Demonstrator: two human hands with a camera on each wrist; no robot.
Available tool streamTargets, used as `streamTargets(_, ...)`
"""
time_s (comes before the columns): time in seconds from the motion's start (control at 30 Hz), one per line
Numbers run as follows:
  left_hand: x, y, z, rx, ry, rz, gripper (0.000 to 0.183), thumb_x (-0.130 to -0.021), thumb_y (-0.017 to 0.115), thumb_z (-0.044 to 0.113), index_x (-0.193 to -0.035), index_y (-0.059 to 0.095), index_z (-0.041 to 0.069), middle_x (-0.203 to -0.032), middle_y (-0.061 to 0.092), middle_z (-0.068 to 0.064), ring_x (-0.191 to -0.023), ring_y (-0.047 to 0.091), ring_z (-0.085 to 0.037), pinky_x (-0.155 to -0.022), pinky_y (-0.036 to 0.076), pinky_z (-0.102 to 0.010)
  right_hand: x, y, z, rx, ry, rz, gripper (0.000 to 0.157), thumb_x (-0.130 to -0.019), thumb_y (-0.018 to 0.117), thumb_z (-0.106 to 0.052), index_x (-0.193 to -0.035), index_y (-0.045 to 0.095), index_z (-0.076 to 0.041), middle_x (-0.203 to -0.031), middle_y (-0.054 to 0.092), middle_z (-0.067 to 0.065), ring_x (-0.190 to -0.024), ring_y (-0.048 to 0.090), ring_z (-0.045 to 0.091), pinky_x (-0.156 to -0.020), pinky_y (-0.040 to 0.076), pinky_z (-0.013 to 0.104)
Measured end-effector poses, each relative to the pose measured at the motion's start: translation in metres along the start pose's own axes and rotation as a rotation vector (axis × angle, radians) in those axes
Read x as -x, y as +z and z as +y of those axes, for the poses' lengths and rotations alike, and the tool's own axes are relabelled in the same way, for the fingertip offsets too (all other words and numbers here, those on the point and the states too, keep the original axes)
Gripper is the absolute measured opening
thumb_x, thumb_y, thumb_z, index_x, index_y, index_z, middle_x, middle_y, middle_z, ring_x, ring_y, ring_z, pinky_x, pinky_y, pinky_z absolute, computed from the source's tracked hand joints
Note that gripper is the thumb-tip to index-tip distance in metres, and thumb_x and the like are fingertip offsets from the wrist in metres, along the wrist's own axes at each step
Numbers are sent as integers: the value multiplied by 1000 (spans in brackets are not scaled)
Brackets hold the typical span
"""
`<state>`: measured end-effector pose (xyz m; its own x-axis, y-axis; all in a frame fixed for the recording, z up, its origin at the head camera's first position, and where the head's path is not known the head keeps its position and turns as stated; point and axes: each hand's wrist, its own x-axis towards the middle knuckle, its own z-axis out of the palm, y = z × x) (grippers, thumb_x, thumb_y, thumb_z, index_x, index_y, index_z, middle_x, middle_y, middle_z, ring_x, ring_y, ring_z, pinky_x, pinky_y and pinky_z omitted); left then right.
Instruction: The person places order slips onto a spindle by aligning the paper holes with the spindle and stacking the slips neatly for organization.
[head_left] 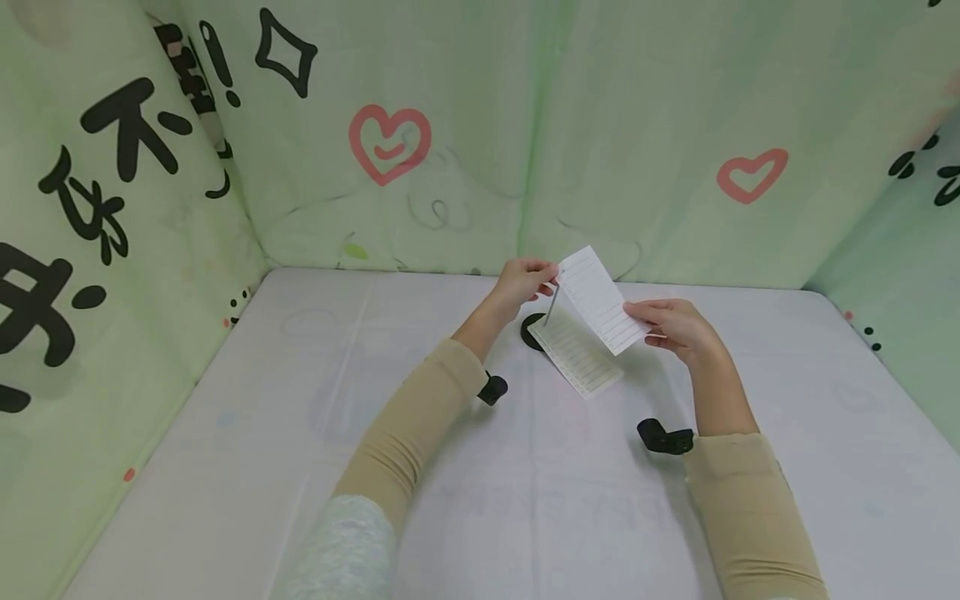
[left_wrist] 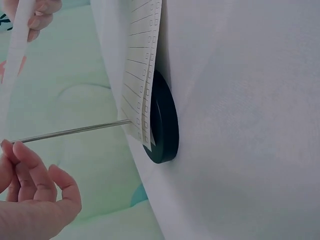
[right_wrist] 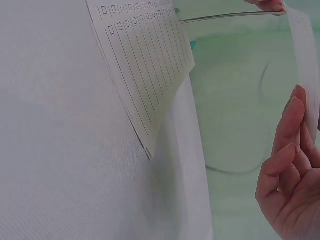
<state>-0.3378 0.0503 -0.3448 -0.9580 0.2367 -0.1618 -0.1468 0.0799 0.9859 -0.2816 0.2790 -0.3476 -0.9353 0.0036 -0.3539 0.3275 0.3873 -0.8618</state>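
A white lined sheet (head_left: 600, 302) is held up between both hands, tilted above the table. My left hand (head_left: 520, 283) pinches its upper left corner, right at the tip of the thin metal rod (left_wrist: 75, 132) of a paper spike. On the sheet's lower right edge, the fingers and thumb of my right hand (head_left: 678, 327) grip it. The spike's round black base (left_wrist: 169, 122) stands on the table. Lower on the rod hang a few lined sheets with small checkboxes (right_wrist: 140, 65), pierced near one end and sloping down. Whether the rod pierces the held sheet is hidden by fingers.
A white cloth covers the table (head_left: 420, 517). Pale green curtains (head_left: 465, 167) with hearts and black lettering surround it at the back and sides. Black wrist devices (head_left: 492, 389) jut inward from both forearms.
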Motion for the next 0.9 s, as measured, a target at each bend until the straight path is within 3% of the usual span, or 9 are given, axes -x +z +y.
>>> streamTargets(0.17, 1, 2, -4, -10, 14, -30, 24, -92, 56, 20, -107, 63, 3, -90, 63, -8, -64, 56, -9, -64, 39, -23, -2, 0, 4, 29, 1, -14, 64, -88, 59, -37, -130, 41, 8, -74, 58, -17, -72, 53, 4, -71, 45, 23)
streamTargets(0.4, 0, 0, -14, -27, 1, -36, 23, -92, 55, 18, -106, 63, 1, -78, 60, 1, -64, 56, -10, -59, 37, -21, -5, 0, 10, 82, -1, -44, 62, -88, 60, -36, -128, 43, 8, -77, 57, -15, -75, 52, 6, -72, 45, 23)
streamTargets(0.63, -2, -6, -31, -45, -159, -46, 23, -90, 58, 20, -105, 64, 4, -72, 61, 4, -63, 58, -9, -60, 38, -23, -9, 0, 20, 203, 29, -114, 61, -87, 61, -37, -126, 46, 7, -86, 59, -9, -85, 52, 12, -78, 45, 27)
streamTargets(0.9, -4, -10, -40, 61, -304, -47, 21, -88, 62, 16, -104, 63, 3, -71, 64, -1, -58, 58, -10, -56, 44, -21, -13, 3, 23, 260, 55, -162, 57, -86, 62, -34, -124, 49, 7, -87, 60, -6, -81, 52, 14, -71, 45, 25)
